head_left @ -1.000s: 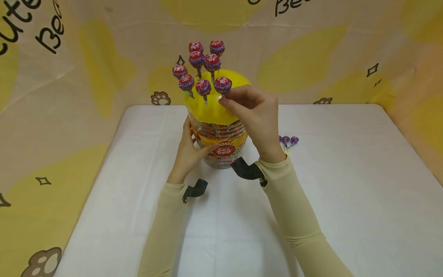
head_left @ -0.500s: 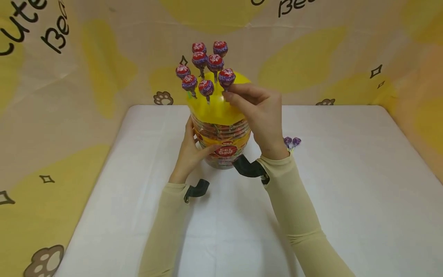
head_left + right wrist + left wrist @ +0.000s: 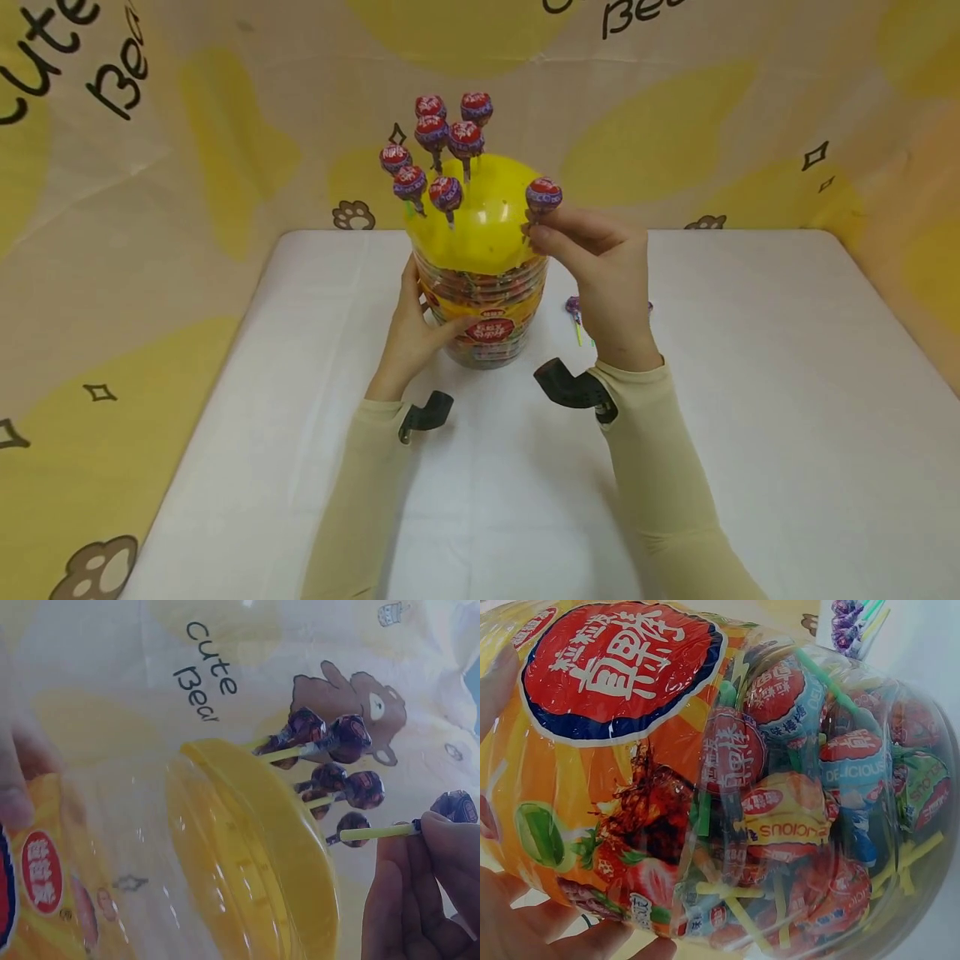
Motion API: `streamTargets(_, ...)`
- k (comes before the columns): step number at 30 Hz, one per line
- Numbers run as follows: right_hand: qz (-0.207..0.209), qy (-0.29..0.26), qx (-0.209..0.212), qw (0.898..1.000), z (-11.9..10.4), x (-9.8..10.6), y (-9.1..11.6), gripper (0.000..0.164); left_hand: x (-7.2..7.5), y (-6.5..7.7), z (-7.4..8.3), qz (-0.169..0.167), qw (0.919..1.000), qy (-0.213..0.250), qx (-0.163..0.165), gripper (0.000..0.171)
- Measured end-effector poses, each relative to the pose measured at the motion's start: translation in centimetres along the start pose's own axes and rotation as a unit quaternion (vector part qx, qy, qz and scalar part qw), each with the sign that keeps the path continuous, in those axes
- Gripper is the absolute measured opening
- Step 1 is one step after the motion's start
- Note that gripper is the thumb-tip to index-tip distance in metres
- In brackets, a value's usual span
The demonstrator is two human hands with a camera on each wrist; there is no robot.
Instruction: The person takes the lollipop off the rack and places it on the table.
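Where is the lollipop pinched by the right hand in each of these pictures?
Head: the lollipop is above and right of center, in the right hand.
Left wrist: not in this picture.
Right wrist: at the right edge, slightly below mid-height, its yellow stick pointing left.
Shared landmark: the jar label, visible in all three.

the lid (image 3: pixel 495 237) is smooth glossy plastic, the jar (image 3: pixel 483 310) clear shiny plastic, the sleeves (image 3: pixel 675 475) matt cloth.

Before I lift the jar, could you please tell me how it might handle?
The jar is probably heavy, with sweets packed inside. Smooth and shiny, it may feel slippery. The lollipops standing in its lid might wobble if tilted.
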State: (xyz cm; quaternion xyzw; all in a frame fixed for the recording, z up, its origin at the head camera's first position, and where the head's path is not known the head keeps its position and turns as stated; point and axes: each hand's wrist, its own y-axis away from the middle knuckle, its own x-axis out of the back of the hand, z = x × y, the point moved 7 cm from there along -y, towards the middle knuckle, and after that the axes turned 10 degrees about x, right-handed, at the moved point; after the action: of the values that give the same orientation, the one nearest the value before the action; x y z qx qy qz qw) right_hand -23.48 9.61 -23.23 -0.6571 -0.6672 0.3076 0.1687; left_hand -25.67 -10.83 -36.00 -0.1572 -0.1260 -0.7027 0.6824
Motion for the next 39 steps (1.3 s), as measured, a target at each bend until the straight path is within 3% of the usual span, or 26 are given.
streamTargets(15, 0.029, 0.035, -0.06, 0.997, 2.0, 8.3, 1.8, 0.009, 0.4, -0.2, 0.1, 0.004, 0.9999, 0.002, -0.01, 0.101)
streamTargets(28, 0.047, 0.037, -0.104, 0.993, 3.9, 12.1, 3.7, 0.007, 0.3, -0.2, -0.2, 0.002, 1.0, 0.003, -0.008, 0.103)
streamTargets(39, 0.084, 0.051, -0.158, 0.982, 5.7, 15.7, 5.8, 0.013, -0.1, -0.1, -0.3, -0.001, 1.0, 0.003, -0.001, 0.104)
